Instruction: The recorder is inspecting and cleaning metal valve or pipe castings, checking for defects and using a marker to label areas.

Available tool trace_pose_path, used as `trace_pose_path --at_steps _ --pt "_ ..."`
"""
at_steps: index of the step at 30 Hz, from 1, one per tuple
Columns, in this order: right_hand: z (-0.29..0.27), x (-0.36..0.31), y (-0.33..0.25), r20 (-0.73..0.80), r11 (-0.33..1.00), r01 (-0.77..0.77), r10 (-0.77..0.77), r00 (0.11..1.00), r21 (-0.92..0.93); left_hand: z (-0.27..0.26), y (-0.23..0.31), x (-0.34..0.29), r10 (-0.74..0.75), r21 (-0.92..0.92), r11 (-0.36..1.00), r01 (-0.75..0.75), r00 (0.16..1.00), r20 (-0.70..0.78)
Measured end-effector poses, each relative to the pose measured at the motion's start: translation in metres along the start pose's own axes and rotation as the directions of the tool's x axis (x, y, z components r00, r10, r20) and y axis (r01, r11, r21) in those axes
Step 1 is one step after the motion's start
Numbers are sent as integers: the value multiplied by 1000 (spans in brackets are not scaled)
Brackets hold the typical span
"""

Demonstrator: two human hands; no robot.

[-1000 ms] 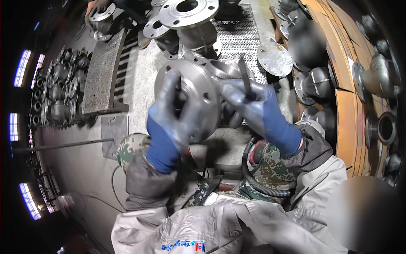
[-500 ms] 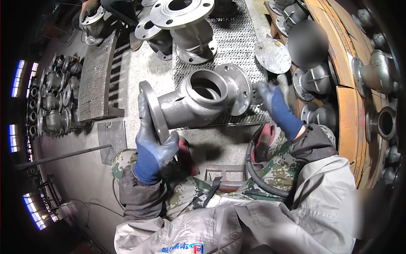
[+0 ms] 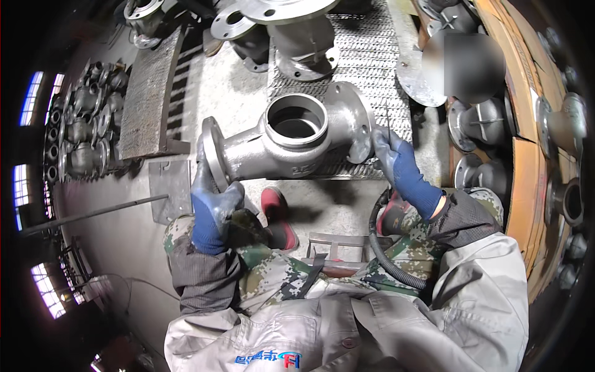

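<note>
A grey cast-metal valve body (image 3: 282, 149) lies across in front of me, with a flange at each end and a round opening facing up. My left hand (image 3: 214, 195), in a blue-and-grey work glove, is closed round its left flange, thumb on the near side. At the other end my right hand (image 3: 396, 162), gloved alike, grips the rim of the right flange; some of its fingers are hidden behind it. Under the right part of the body is a ridged metal bench top (image 3: 372, 74).
A larger flanged casting (image 3: 302, 46) stands on the bench beyond, beside a smaller one (image 3: 248, 46). A round metal plate (image 3: 416, 77) lies to the right, near more castings and cardboard (image 3: 524, 180). A corrugated hose (image 3: 387, 263) crosses my right leg. Another bench (image 3: 149, 99) stands left.
My right hand has come left onto the right flange, from which it was apart. The valve body has tilted, its right end a little higher and its opening turned more upward.
</note>
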State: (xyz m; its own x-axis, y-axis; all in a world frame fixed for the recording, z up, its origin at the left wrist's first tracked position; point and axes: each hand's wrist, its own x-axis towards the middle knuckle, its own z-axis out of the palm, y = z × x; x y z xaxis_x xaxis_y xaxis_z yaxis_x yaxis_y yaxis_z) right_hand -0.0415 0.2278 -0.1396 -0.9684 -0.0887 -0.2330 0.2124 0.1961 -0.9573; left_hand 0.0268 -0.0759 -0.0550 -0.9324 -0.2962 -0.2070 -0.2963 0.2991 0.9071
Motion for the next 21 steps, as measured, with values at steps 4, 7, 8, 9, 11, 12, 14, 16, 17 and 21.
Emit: trace_pose_path --at_steps 4,7,8,9,11,12,14,16,17,21 --pt "6 10 1 -53 999 -24 22 998 -37 -2 6 0 -69 -176 981 77 996 54" --pt "4 15 -1 -14 998 -13 12 1000 -68 -3 8 2 -88 -208 973 97 995 50" --pt "4 16 -2 -24 998 -50 49 999 -38 -4 8 3 26 -305 952 -6 998 62" --pt "3 15 -2 -56 994 -51 46 997 -95 -3 8 4 37 -367 930 -17 998 46" --pt "3 14 -3 -56 991 -105 100 993 -84 -5 9 4 65 -540 842 -11 995 81" --pt "2 12 -3 -58 991 -108 103 993 -85 -6 9 4 106 -560 828 -30 989 104" --pt "2 8 -5 -51 974 -129 121 991 -187 -7 10 1 390 -22 921 -390 919 57" --pt "2 5 -7 -34 977 -108 104 994 -186 -7 12 -1 450 105 887 -450 893 21" --pt "2 3 -9 -20 972 -144 143 990 -183 -6 14 -2 464 144 878 -456 886 -22" --pt "0 -4 -17 23 986 -133 136 991 -98 -4 15 1 31 -507 861 -36 999 -19"
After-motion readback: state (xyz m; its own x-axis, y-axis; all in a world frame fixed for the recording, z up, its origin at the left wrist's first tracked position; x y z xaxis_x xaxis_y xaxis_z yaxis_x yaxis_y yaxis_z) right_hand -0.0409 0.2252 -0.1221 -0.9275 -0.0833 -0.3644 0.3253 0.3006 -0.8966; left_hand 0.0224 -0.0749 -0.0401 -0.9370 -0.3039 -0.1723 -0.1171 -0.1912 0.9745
